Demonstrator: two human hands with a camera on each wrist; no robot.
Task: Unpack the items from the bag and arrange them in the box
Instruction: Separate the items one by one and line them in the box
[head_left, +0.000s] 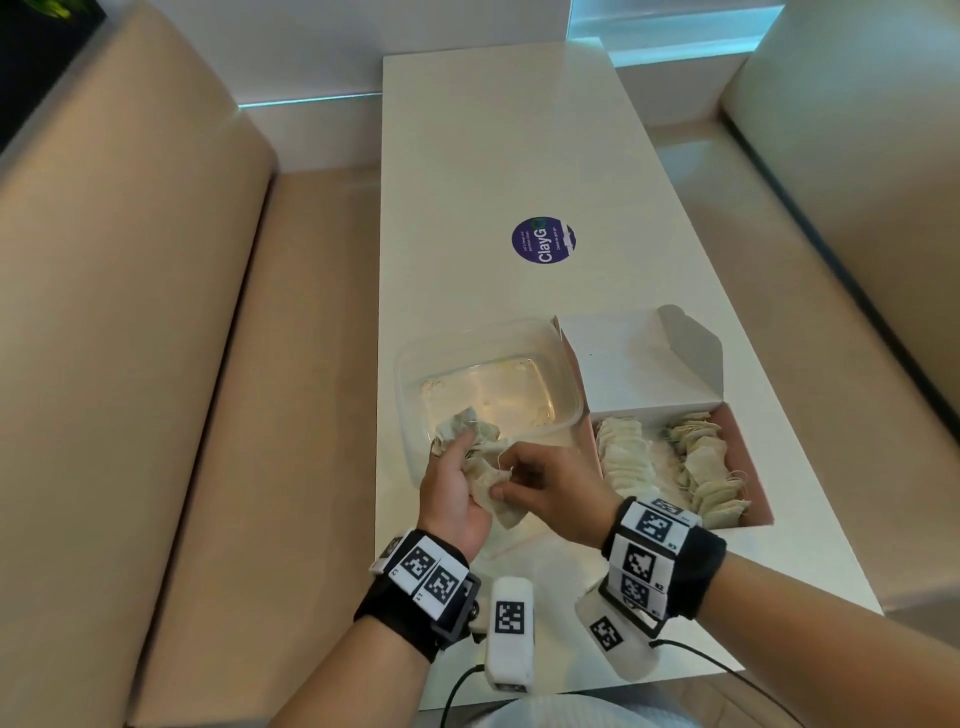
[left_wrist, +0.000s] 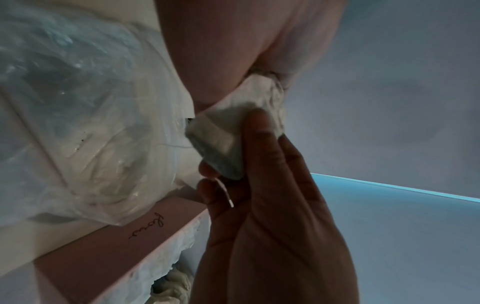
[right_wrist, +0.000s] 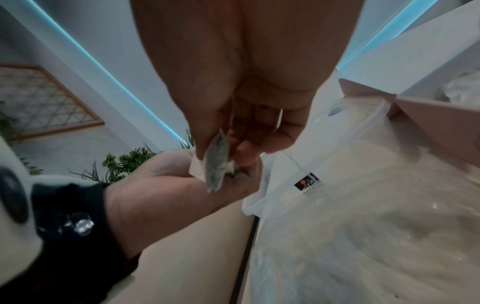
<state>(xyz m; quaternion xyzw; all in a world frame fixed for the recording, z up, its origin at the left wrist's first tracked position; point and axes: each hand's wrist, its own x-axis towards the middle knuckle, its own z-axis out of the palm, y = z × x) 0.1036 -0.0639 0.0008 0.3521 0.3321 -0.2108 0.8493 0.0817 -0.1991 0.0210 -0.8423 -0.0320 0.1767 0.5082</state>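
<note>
Nearest us, our left hand (head_left: 451, 493) cups a loose bunch of tea bags (head_left: 475, 452) at the table's (head_left: 467, 208) near edge, fingers curled under them. Our right hand (head_left: 550, 488) pinches one tea bag (right_wrist: 217, 164) from that bunch between thumb and fingertips. Beyond the hands sits a clear plastic tub (head_left: 569, 395), blocking the direct way rightward. Right of it, touching, the open pink box (head_left: 748, 457) holds two rows of pale, crumpled bags (head_left: 623, 457) standing on edge.
</note>
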